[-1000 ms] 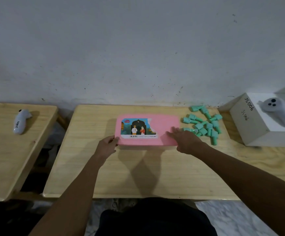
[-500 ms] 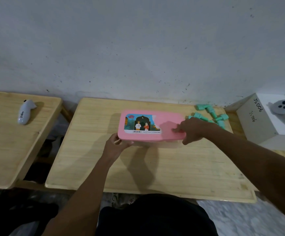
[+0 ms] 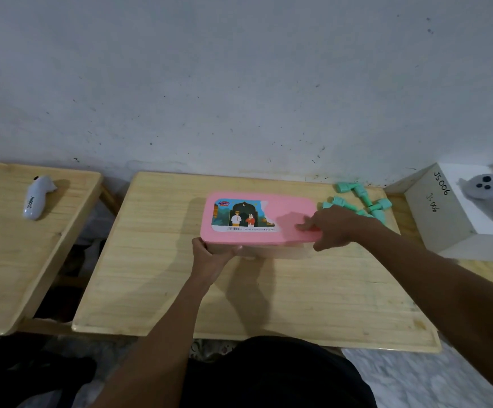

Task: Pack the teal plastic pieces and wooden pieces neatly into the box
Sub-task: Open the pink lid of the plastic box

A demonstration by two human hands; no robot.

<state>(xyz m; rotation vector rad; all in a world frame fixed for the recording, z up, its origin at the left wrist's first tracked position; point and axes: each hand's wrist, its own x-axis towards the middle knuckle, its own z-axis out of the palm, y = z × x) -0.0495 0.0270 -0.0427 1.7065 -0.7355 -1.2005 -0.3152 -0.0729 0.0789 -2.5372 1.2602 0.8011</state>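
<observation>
Head view: the box (image 3: pixel 269 251) sits mid-table (image 3: pixel 151 290) under its pink lid (image 3: pixel 292 207), which hides the inside, and its pale wall below the rim is hard to make out. The teal pieces (image 3: pixel 369 201) lie at its 2 o'clock, several hidden behind the right hand (image 3: pixel 338 228). That hand pinches the lid's 3 o'clock end, fingers (image 3: pixel 305 226) together on top and thumb under the rim; the left hand (image 3: pixel 213 259) grips the box's 7 o'clock corner, thumb on the side, fingers curled along the near wall.
</observation>
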